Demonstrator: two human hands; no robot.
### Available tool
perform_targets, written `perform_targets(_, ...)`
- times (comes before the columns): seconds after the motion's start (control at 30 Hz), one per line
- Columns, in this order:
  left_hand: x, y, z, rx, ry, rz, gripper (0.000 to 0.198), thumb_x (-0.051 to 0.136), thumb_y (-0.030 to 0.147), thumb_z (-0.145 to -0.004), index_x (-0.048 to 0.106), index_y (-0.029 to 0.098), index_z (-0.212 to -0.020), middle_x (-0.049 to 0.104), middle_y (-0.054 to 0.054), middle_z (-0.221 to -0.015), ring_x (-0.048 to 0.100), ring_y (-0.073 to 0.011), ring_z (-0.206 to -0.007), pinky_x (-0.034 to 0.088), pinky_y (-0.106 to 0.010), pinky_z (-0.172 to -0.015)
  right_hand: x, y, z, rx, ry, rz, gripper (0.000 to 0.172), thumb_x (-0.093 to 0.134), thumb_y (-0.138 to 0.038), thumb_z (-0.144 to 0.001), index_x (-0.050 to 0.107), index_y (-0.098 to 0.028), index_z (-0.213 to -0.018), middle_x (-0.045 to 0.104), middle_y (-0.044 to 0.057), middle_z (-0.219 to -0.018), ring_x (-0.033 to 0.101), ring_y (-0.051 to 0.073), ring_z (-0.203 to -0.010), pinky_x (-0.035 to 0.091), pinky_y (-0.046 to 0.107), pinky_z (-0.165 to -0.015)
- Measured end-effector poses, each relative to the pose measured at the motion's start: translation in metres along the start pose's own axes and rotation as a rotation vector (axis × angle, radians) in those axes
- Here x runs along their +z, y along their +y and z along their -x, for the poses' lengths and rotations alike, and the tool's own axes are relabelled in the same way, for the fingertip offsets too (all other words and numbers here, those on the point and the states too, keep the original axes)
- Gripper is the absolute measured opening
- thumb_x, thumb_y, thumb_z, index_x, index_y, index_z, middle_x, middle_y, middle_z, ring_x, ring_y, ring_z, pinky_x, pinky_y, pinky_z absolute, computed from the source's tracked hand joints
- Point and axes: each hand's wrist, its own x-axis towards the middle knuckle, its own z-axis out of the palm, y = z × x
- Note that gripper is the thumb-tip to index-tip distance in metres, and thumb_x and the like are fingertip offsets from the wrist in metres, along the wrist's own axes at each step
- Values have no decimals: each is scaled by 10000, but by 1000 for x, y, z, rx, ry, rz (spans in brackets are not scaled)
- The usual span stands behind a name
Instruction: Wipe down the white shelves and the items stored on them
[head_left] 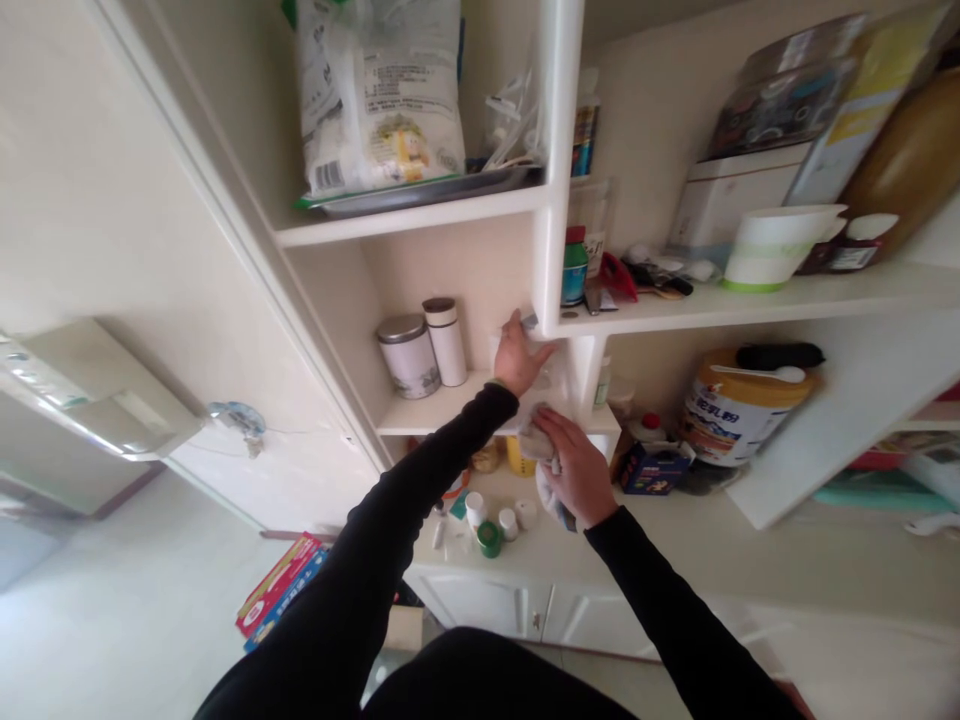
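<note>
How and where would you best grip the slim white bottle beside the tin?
Probably around the middle of the white bottle, coming from the front right: it stands upright, slim and straight-sided, while the tin crowds its left.

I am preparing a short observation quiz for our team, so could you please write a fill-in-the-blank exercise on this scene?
1. The right hand holds a grey ____.
2. The white flask stands just to the ____ of the grey-lidded canister.
3. The large printed plastic bag rests on a metal ____.
4. The small green bottle with a blue label has a cap coloured ____.

Missing words: cloth; right; tray; red.
</note>
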Motion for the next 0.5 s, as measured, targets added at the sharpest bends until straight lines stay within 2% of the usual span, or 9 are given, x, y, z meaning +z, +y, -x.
perform_targets(0.13,-3,-3,16,93,-29,-72,1220,941,234,-865,155,204,-1798,399,-275,-1798,410,-391,-1706,387,-588,-1403,-4,2,0,1,-36,-5,740,658,-88,-815,660,-200,-1546,698,139,-1589,661,292,-1491,565,480,-1280)
perform_targets(0.23,-10,-2,28,146,-62,-208,1124,891,167,-880,228,213,-1786,276,-278,-1853,323,-423,-1746,346,-626,-1419,-4,2,-1,-3,-31,12,732,661,-92,-815,657,-194,-1540,705,141,-1580,671,295,-1478,575,481,-1270)
perform_targets(0.33,-11,-2,30,143,-91,-260,1025,854,145,-902,301,209,-1762,256,-286,-1853,339,-455,-1732,398,-642,-1388,-2,1,-1,6,-17,28,728,659,-94,-805,665,-202,-1525,719,135,-1560,688,298,-1453,592,484,-1251)
perform_targets(0.5,-2,-4,20,115,-85,-230,1029,880,118,-874,332,221,-1739,276,-277,-1841,392,-470,-1703,433,-643,-1370,-1,0,0,17,-8,43,689,653,-120,-831,674,-215,-1514,726,130,-1548,706,294,-1424,613,480,-1219)
